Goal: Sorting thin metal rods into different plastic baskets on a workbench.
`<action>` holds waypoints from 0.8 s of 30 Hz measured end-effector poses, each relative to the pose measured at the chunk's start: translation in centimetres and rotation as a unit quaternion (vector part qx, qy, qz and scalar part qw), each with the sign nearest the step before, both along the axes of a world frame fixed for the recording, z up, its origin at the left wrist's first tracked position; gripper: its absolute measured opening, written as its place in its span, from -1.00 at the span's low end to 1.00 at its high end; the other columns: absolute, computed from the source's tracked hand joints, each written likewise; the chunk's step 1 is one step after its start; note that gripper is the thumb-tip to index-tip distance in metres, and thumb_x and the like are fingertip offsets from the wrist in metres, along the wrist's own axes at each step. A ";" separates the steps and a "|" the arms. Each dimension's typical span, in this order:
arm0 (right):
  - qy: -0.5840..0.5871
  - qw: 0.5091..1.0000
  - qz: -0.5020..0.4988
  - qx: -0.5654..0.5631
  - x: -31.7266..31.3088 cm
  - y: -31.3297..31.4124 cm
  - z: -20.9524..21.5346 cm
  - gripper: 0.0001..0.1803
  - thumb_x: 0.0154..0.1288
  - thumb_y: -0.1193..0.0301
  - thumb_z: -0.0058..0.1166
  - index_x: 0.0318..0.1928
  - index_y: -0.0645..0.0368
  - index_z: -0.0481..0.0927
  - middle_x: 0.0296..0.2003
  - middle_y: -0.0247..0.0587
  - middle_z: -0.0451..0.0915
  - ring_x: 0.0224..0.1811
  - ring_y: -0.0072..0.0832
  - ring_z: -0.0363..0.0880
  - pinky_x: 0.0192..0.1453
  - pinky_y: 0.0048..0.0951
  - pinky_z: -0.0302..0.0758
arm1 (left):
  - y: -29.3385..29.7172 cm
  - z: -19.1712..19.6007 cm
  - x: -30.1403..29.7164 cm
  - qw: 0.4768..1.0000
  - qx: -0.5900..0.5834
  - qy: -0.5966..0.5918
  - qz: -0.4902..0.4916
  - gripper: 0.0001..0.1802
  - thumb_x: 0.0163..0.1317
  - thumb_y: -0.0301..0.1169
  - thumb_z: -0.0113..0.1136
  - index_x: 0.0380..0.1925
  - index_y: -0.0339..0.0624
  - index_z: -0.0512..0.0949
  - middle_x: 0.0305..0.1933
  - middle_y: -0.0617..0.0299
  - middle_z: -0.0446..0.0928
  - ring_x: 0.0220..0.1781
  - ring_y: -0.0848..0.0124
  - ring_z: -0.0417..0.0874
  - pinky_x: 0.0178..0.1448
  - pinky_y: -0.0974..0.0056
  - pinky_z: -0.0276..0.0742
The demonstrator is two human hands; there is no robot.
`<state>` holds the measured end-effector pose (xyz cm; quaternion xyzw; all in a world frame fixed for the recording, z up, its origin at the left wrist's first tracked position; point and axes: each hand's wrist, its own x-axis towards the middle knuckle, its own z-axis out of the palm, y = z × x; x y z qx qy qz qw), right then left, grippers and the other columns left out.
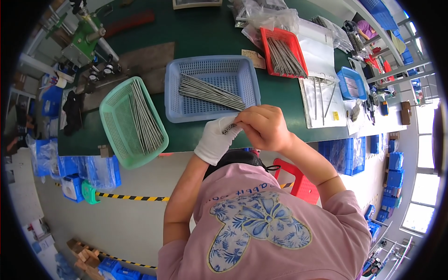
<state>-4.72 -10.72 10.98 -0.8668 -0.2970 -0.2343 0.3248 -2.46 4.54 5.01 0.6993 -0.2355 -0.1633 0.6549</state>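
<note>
My left hand (217, 140), in a white glove, is closed around a bundle of thin metal rods (228, 129); only their clustered ends show. My bare right hand (265, 127) meets it at the glove's fingertips, its fingers pinched together. What lies in that pinch, if anything, is hidden. Just beyond both hands sits a blue mesh basket (171, 93), with a pile of grey metal rods (210, 92) lying slantwise in it. To the left, a green mesh basket (112, 126) holds more rods (145, 119) along its right side.
A red basket (303, 59) of rods stands back right, beside plastic bags (275, 18). Farther right are a white sheet with long metal pieces (322, 105) and a small blue basket (344, 88). A green hand press (86, 42) stands back left. A red stool (303, 186) is below the table.
</note>
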 end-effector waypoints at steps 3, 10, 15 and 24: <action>0.045 0.998 0.002 0.053 -0.1 0.1 -0.1 -0.85 -0.15 0.65 0.07 -0.44 0.25 0.51 -0.53 -0.20 0.52 -0.58 -0.29 0.49 -0.51 -0.41 0.43 | 0.1 0.1 -0.2 0.999 -0.006 0.047 -0.011 -0.77 0.13 -0.43 0.14 -0.21 -0.27 0.51 -0.49 0.18 0.47 -0.52 0.48 0.43 -0.39 0.38 0.36; 0.035 0.998 0.020 0.044 0.0 0.2 -0.3 -0.84 -0.15 0.65 0.07 -0.44 0.24 0.52 -0.51 -0.19 0.53 -0.56 -0.29 0.51 -0.51 -0.42 0.43 | 0.2 -0.4 -0.1 1.000 -0.007 0.024 -0.014 -0.79 0.11 -0.46 0.13 -0.23 -0.27 0.51 -0.51 0.17 0.45 -0.52 0.45 0.43 -0.40 0.37 0.35; 0.013 1.000 0.012 0.001 -0.2 0.5 -0.1 -0.82 -0.18 0.64 0.08 -0.43 0.23 0.52 -0.51 -0.19 0.53 -0.55 -0.29 0.52 -0.50 -0.42 0.44 | 0.1 -0.9 -0.1 1.000 -0.020 -0.020 -0.007 -0.81 0.10 -0.49 0.12 -0.25 -0.28 0.50 -0.51 0.18 0.45 -0.52 0.46 0.43 -0.40 0.38 0.36; 0.064 0.997 0.012 0.052 -0.3 0.3 -0.2 -0.85 -0.14 0.64 0.08 -0.45 0.24 0.52 -0.53 -0.18 0.53 -0.57 -0.29 0.52 -0.50 -0.43 0.45 | 0.1 -0.6 -0.2 1.000 -0.012 0.006 -0.028 -0.82 0.16 -0.53 0.05 -0.22 -0.27 0.50 -0.51 0.22 0.45 -0.52 0.51 0.42 -0.39 0.41 0.37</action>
